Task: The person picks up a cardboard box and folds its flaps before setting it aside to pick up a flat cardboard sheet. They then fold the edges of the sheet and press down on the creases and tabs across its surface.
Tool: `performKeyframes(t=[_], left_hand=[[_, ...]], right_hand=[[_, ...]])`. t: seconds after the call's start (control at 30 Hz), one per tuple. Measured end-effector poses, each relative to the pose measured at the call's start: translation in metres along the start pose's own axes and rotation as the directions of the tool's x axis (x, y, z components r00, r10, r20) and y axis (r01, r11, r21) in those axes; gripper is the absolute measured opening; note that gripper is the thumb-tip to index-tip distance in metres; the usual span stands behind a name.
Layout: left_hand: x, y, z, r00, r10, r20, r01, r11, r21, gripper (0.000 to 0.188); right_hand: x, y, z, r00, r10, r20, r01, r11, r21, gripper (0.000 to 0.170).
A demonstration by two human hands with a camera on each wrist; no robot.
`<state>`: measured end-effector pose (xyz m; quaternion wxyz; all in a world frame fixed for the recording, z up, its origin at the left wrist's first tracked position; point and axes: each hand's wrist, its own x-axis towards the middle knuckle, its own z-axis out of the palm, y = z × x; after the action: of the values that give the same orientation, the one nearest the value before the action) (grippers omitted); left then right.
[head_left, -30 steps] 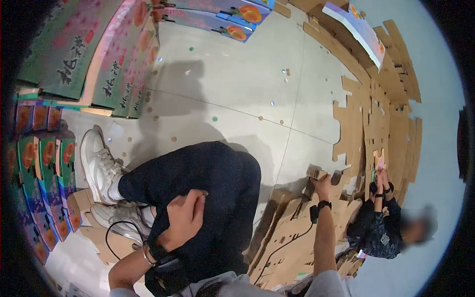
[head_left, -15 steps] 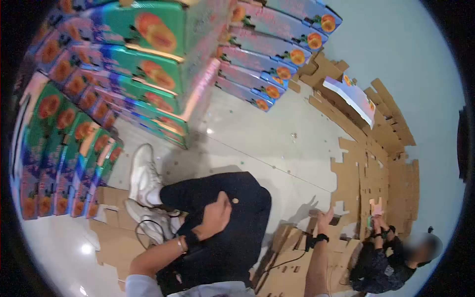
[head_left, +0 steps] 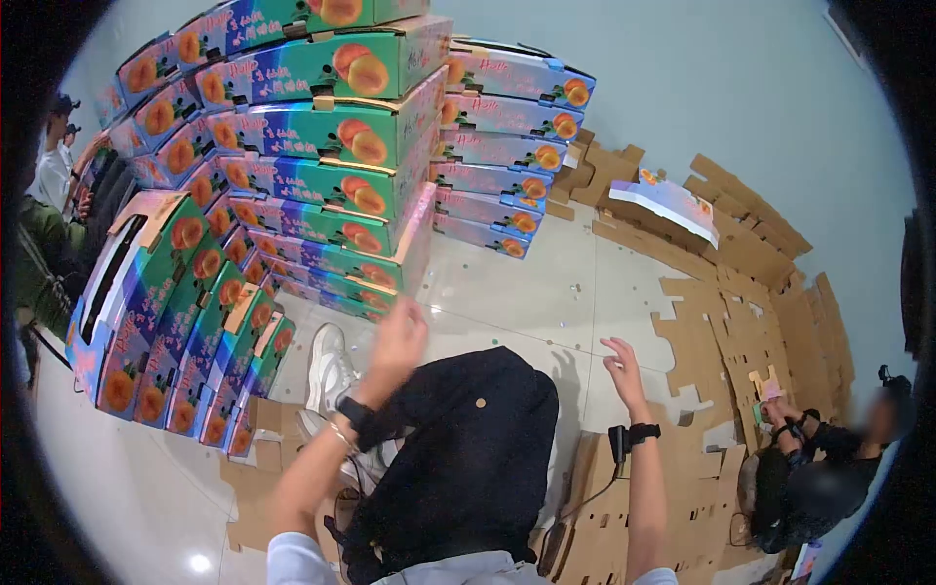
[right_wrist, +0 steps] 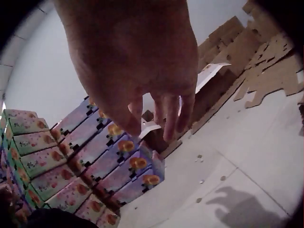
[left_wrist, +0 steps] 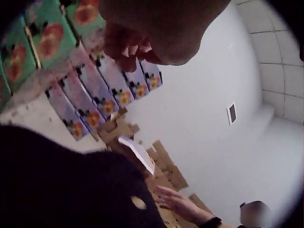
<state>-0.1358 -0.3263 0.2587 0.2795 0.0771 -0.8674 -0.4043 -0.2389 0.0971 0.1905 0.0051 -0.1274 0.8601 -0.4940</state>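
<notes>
My left hand [head_left: 395, 346] is raised above the bent knee, blurred, with loosely curled fingers and nothing visible in them. In the left wrist view, the left hand [left_wrist: 152, 33] hangs at the top, in front of the printed boxes. Out to the right, my right hand [head_left: 624, 375] hovers over the floor with relaxed, spread fingers. The right wrist view has this hand [right_wrist: 137, 57] pointing its fingers down, holding nothing. A small round disc [head_left: 481, 403] lies on the dark trouser leg [head_left: 487, 458] between the hands.
Stacks of printed fruit boxes [head_left: 361, 136] stand ahead and left. Flat cut cardboard [head_left: 643, 507] covers the floor at right, with a white-edged printed piece [head_left: 663, 210] farther back. Another person [head_left: 819, 478] sits at right, handling a small piece. People [head_left: 54, 175] are at far left. Small discs dot the floor.
My right hand has left the cardboard block it gripped. A small disc at the left fingertips came to lie on the trouser leg, and the left hand lifted away. The head view has tilted up.
</notes>
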Motion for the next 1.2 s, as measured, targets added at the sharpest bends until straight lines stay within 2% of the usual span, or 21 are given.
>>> performKeyframes(t=[0.03, 0.1, 0.13, 0.17, 0.23, 0.27, 0.33, 0.4, 0.47, 0.5, 0.57, 0.63, 0.67, 0.73, 0.77, 0.87, 0.93, 1.0, 1.07, 1.1, 1.2], left_hand=[[0.015, -0.009, -0.019, 0.999, -0.034, -0.030, 0.034, 0.999, 0.010, 0.014], [0.039, -0.007, -0.085, 0.976, 0.119, -0.181, -0.099, 0.988, 0.116, 0.019], [0.056, -0.026, -0.117, 0.921, 0.293, -0.257, -0.224, 0.937, 0.267, 0.020], [0.063, -0.023, -0.153, 0.890, 0.341, -0.303, -0.250, 0.920, 0.302, 0.022], [0.074, -0.035, -0.231, 0.889, 0.333, -0.315, -0.123, 0.835, 0.536, 0.024], [0.086, -0.066, -0.282, 0.938, 0.217, -0.271, -0.010, 0.796, 0.605, 0.030], [0.087, -0.103, -0.355, 0.876, 0.305, -0.373, 0.161, 0.545, 0.823, 0.042], [0.074, -0.100, -0.407, 0.915, 0.097, -0.392, 0.298, 0.494, 0.817, 0.056], [0.063, -0.165, -0.470, 0.921, 0.005, -0.390, 0.329, 0.526, 0.784, 0.065], [0.061, -0.165, -0.484, 0.875, -0.333, -0.352, 0.482, 0.529, 0.698, 0.066], [0.053, -0.163, -0.493, 0.739, -0.624, -0.254, 0.618, 0.477, 0.624, 0.068], [0.043, -0.158, -0.487, 0.823, -0.465, -0.326, 0.557, 0.551, 0.621, 0.072], [0.044, -0.156, -0.485, 0.826, -0.464, -0.320, 0.552, 0.552, 0.625, 0.072], [0.039, -0.120, -0.460, 0.835, -0.424, -0.352, 0.501, 0.320, 0.804, 0.078], [0.038, -0.118, -0.454, 0.837, -0.423, -0.349, 0.498, 0.320, 0.806, 0.078], [0.033, -0.117, -0.442, 0.848, -0.321, -0.423, 0.524, 0.386, 0.759, 0.078], [0.024, -0.108, -0.431, 0.895, -0.096, -0.436, 0.428, 0.467, 0.774, 0.076], [0.017, -0.095, -0.427, 0.883, -0.108, -0.457, 0.448, 0.488, 0.749, 0.071], [0.006, -0.097, -0.428, 0.937, 0.060, -0.345, 0.191, 0.739, 0.646, 0.067], [-0.004, -0.087, -0.417, 0.927, 0.070, -0.368, 0.138, 0.849, 0.510, 0.064], [-0.022, -0.068, -0.410, 0.911, 0.079, -0.404, 0.156, 0.842, 0.517, 0.066]], right_hand=[[0.003, -0.009, 0.005, 0.999, -0.038, 0.006, 0.038, 0.998, 0.043, 0.036], [0.006, -0.027, 0.015, 0.996, -0.086, 0.023, 0.085, 0.995, 0.047, 0.036], [0.008, -0.032, 0.023, 0.991, -0.129, 0.038, 0.127, 0.991, 0.042, 0.035], [0.009, -0.033, 0.032, 0.992, -0.121, 0.043, 0.119, 0.991, 0.054, 0.035], [0.011, -0.034, 0.047, 0.977, -0.194, 0.084, 0.184, 0.976, 0.118, 0.034], [0.011, -0.035, 0.054, 0.978, -0.191, 0.080, 0.180, 0.976, 0.125, 0.034], [0.008, -0.036, 0.068, 0.964, -0.195, 0.178, 0.168, 0.973, 0.159, 0.032], [0.003, -0.043, 0.078, 0.960, -0.179, 0.216, 0.153, 0.979, 0.131, 0.031], [-0.003, -0.043, 0.085, 0.955, -0.160, 0.251, 0.138, 0.985, 0.100, 0.030], [-0.003, -0.037, 0.090, 0.948, -0.126, 0.293, 0.086, 0.985, 0.147, 0.030], [-0.007, -0.035, 0.095, 0.941, -0.093, 0.325, 0.030, 0.981, 0.193, 0.029], [-0.014, -0.035, 0.098, 0.937, -0.095, 0.335, 0.046, 0.987, 0.153, 0.029], [-0.016, -0.036, 0.098, 0.939, -0.090, 0.332, 0.040, 0.987, 0.154, 0.029], [-0.021, -0.035, 0.099, 0.948, -0.080, 0.308, 0.027, 0.985, 0.172, 0.028], [-0.025, -0.036, 0.099, 0.949, -0.077, 0.306, 0.024, 0.985, 0.174, 0.028], [-0.030, -0.044, 0.095, 0.953, -0.095, 0.287, 0.051, 0.986, 0.157, 0.028], [-0.033, -0.050, 0.092, 0.950, -0.040, 0.310, -0.014, 0.985, 0.171, 0.027], [-0.030, -0.060, 0.091, 0.955, -0.051, 0.293, 0.005, 0.988, 0.157, 0.026], [-0.025, -0.073, 0.094, 0.958, -0.062, 0.280, 0.021, 0.989, 0.145, 0.026], [-0.023, -0.089, 0.097, 0.958, -0.127, 0.256, 0.093, 0.985, 0.143, 0.026], [-0.015, -0.140, 0.114, 0.943, -0.235, 0.235, 0.199, 0.966, 0.165, 0.026]])
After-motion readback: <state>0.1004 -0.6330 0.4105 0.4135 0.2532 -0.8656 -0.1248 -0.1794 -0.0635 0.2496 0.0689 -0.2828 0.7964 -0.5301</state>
